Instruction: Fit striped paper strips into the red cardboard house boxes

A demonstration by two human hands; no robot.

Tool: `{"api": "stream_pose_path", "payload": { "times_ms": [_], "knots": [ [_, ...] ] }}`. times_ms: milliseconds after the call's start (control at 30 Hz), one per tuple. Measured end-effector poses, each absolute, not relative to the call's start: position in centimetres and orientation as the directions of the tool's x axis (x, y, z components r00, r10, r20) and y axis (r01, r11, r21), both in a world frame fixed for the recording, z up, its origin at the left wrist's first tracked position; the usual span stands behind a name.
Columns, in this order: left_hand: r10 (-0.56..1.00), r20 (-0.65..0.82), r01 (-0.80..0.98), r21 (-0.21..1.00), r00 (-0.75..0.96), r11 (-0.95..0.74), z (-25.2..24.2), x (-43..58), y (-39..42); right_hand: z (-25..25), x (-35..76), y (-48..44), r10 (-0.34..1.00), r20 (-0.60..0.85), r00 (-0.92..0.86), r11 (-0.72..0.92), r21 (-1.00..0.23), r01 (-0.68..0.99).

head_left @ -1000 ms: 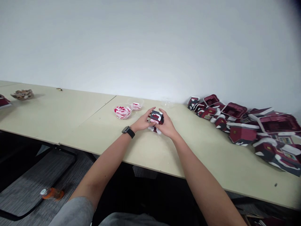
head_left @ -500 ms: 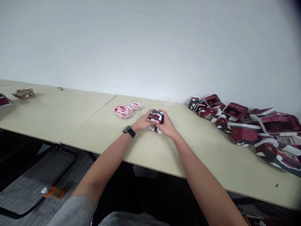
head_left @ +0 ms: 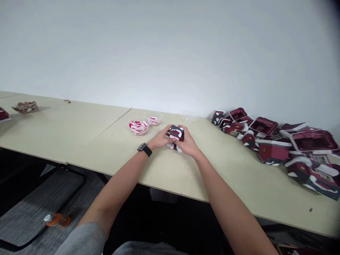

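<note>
A small dark grey, maroon and white piece (head_left: 176, 131) is held between my two hands above the table. My left hand (head_left: 160, 138) grips its left side, thumb across the front. Around its right side are the fingers of my right hand (head_left: 188, 141), with that thumb also at the front. Red-and-white pieces fill a clear bowl (head_left: 138, 127) to the left of my hands. Behind it a second clear bowl (head_left: 153, 119) holds a few similar pieces. The undersides of the fingers are hidden.
Maroon, grey and white house-shaped pieces (head_left: 273, 152) are heaped on the right of the table (head_left: 106, 156). A clear container (head_left: 188, 117) stands near the wall. Far left is a bowl of brown pieces (head_left: 26, 107). An orange bottle (head_left: 57, 220) lies below the table.
The view has shifted slightly. My hands keep hold of the piece, in nearly the same pose.
</note>
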State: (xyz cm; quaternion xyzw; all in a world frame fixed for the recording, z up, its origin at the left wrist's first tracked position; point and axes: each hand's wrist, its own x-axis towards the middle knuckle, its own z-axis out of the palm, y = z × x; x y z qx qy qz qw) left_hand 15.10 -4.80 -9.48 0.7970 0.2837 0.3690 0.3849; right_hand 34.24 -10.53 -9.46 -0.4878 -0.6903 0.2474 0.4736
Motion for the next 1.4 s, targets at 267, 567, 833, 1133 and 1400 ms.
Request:
{"api": "stream_pose_path", "payload": {
  "times_ms": [267,567,833,1133,1400],
  "knots": [
    [0.735,0.372,0.175,0.818,0.566,-0.549,-9.5,14.8,-4.8,-9.1,34.0,-11.0,0.893,0.438,-0.103,0.437,-0.789,0.433],
    [0.741,0.359,0.197,0.815,0.568,-0.546,-9.1,14.6,-5.2,-9.3,33.8,-10.8,0.897,0.436,-0.077,0.424,-0.798,0.429],
    [0.741,0.353,0.190,0.821,0.571,-0.538,-8.7,14.6,-5.4,-9.1,33.6,-10.9,0.903,0.425,-0.062,0.407,-0.800,0.440],
    [0.745,0.337,0.208,0.821,0.575,-0.531,-8.5,14.6,-5.1,-9.4,33.5,-10.4,0.892,0.449,-0.045,0.422,-0.795,0.436],
    [0.746,0.325,0.247,0.803,0.582,-0.542,-8.4,14.5,-4.6,-9.4,33.4,-10.0,0.888,0.459,-0.035,0.422,-0.781,0.460]
  ]
}}
